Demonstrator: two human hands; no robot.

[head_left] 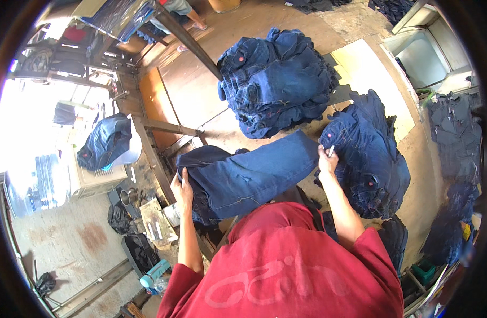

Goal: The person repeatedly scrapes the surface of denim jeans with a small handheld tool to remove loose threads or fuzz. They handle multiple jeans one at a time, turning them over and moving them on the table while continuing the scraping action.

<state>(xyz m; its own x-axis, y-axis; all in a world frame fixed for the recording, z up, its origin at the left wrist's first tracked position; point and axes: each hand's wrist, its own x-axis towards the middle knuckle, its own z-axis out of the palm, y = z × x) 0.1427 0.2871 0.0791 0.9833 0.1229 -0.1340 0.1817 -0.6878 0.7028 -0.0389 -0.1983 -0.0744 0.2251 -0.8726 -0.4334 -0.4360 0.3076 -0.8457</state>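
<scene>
Stretched between both hands: one pair of dark blue jeans [248, 177], long axis running left to right across the front of the body, slightly rising toward the right. Left hand [182, 188] clenched on the waist end, fingers folded over the bunched cloth. Right hand [326, 160] pressed on the leg end, pinching a small pale tool [331, 151], kind too small to tell; whether that grip also closes on the denim cannot be told. Both hands equally on the garment, one at each end, no counter visible beneath it.

Just right of the right hand, touching the leg end: one heap of folded jeans [368, 159], same dark blue. Ahead of both hands, well beyond the garment: a second, larger heap [278, 82] on the brown floor [190, 90]. Far right, more denim draped along the edge [455, 143], count unclear. Well left of the left hand: one more denim piece [105, 142] slumped over a pale box-like machine [97, 177]. Below the left hand, a scrap-strewn corner with a light blue bottle [154, 273]. Far ahead, another person's feet [193, 25] near a slanting metal beam [187, 38].
</scene>
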